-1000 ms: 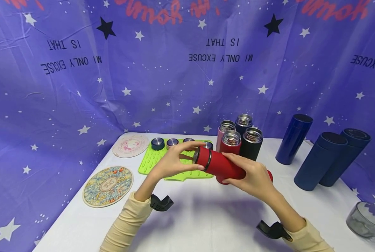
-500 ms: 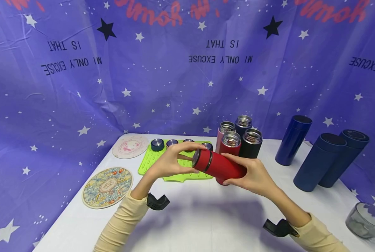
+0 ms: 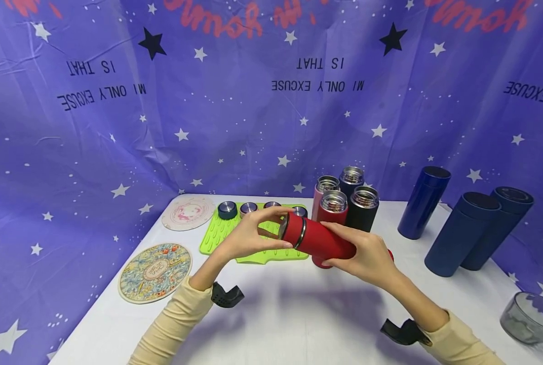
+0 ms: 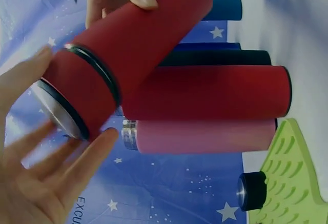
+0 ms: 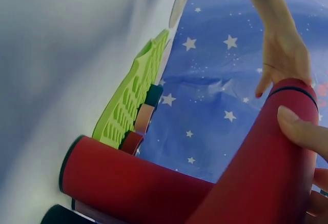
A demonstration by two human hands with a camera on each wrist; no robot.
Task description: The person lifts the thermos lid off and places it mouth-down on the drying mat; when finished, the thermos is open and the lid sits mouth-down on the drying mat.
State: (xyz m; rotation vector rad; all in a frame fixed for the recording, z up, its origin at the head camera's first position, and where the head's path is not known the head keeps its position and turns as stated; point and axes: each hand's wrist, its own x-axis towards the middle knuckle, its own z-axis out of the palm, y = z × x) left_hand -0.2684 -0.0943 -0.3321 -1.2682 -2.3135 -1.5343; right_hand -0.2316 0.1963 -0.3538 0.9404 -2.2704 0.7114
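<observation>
In the head view a red thermos (image 3: 328, 243) is held tilted above the table, its lidded end toward the left. My left hand (image 3: 244, 235) holds the red lid (image 3: 293, 230) between thumb and fingertips. The left wrist view shows the thumb on one side of the lid and a fingertip at the other, with a dark ring (image 4: 95, 73) between lid and body. My right hand (image 3: 369, 253) grips the thermos body, thumb and fingers on opposite sides. Behind it stands a second, open red thermos (image 3: 333, 210), partly hidden by the held one.
Open pink (image 3: 324, 190), navy (image 3: 351, 178) and black (image 3: 363, 210) thermoses cluster behind. Several lids, including a navy lid (image 3: 227, 209), sit on a green mat (image 3: 217, 235). Round mats (image 3: 155, 274) lie left. Blue thermoses (image 3: 424, 203) and a glass bowl (image 3: 527, 319) stand right.
Both wrists have moved slightly outward, and my left fingers have shifted a little on the lid. The red thermos stays in nearly the same place and tilt.
</observation>
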